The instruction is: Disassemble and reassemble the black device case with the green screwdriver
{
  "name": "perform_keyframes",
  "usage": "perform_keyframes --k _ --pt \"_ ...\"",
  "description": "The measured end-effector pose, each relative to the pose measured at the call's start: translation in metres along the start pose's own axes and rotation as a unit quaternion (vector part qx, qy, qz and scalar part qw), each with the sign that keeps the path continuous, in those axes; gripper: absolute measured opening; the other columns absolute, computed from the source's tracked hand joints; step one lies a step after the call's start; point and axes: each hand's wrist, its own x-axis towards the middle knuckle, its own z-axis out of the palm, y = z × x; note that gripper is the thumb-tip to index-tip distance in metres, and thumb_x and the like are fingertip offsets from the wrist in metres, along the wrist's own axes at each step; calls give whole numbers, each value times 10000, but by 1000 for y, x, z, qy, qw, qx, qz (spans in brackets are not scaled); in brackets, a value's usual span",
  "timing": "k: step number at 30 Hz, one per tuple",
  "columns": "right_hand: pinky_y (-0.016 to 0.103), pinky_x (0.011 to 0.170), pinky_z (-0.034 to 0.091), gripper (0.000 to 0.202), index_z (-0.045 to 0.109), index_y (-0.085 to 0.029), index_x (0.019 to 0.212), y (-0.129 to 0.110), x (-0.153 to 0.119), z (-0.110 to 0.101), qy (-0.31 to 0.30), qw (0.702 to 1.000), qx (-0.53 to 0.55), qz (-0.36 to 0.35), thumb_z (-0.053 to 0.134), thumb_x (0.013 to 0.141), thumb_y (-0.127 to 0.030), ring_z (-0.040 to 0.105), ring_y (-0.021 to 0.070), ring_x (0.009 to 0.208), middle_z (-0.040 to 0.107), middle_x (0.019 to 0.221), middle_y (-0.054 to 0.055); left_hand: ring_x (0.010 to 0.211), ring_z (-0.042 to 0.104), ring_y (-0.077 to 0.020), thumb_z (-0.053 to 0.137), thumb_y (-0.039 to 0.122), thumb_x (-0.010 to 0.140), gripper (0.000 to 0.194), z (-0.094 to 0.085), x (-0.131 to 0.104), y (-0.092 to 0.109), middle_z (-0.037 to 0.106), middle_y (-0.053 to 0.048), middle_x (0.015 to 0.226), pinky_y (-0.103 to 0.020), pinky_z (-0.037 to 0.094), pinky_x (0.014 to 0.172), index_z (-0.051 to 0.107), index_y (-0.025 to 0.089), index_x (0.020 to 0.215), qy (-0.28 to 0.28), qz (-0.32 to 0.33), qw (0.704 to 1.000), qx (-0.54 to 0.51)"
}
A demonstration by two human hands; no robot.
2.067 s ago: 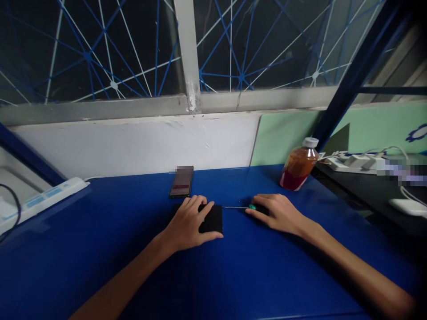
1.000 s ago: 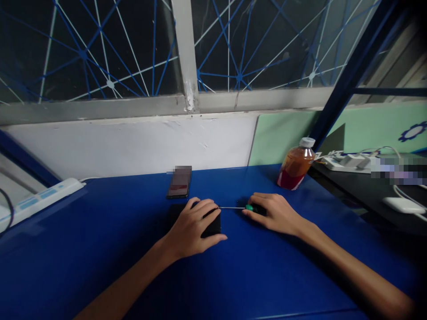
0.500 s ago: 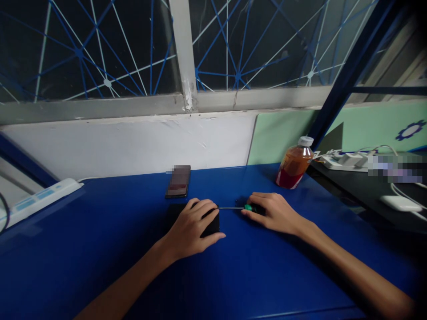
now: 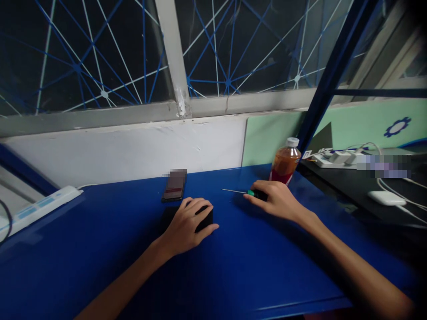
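Note:
A black box-like object (image 4: 206, 218) lies on the blue table (image 4: 227, 271), mostly covered by my left hand (image 4: 190, 224), whose fingers curve over its top and right side. To the right, my right hand (image 4: 275, 198) grips the green and black handle of a screwdriver (image 4: 234, 191). Its thin metal shaft points left, apart from the black object, and its tip is in the air or near the tabletop; I cannot tell which. Behind my left hand lies a dark phone (image 4: 174, 185).
A bottle of orange drink (image 4: 286, 162) stands just behind my right hand. At the far left is a white power strip (image 4: 40, 208). On a black surface at the right are another power strip (image 4: 336, 159), a white adapter (image 4: 387, 198) and cables. A wall and windows border the table's back.
My right hand has moved back and away with the screwdriver, whose tip has left the black object's right side. My left hand stays on that object. The camera view has shifted slightly.

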Motion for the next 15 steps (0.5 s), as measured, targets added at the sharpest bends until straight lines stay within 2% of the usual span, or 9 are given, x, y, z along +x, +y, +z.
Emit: perform_keyframes --k 5,10,15 --pt "274 560 346 357 582 -185 748 9 0 -4 -2 1000 -18 13 443 908 -473 556 162 607 621 678 39 1097 531 -254 484 415 919 335 8 22 8 601 -94 1170 -487 352 955 567 182 1145 -43 31 999 5" --pt "273 550 337 365 576 -186 718 14 0 -4 -15 999 -33 15 438 909 -465 561 163 600 622 658 36 1137 518 -261 499 412 909 334 16 44 13 596 -100 1192 -499 340 958 580 183 1138 -44 42 998 19" --pt "278 557 328 345 571 -185 709 14 -1 -5 -26 999 -34 9 450 903 -443 562 166 611 629 669 43 1208 464 -278 502 451 902 421 7 34 3 531 -105 1302 -536 313 989 519 213 1248 -47 11 998 27"
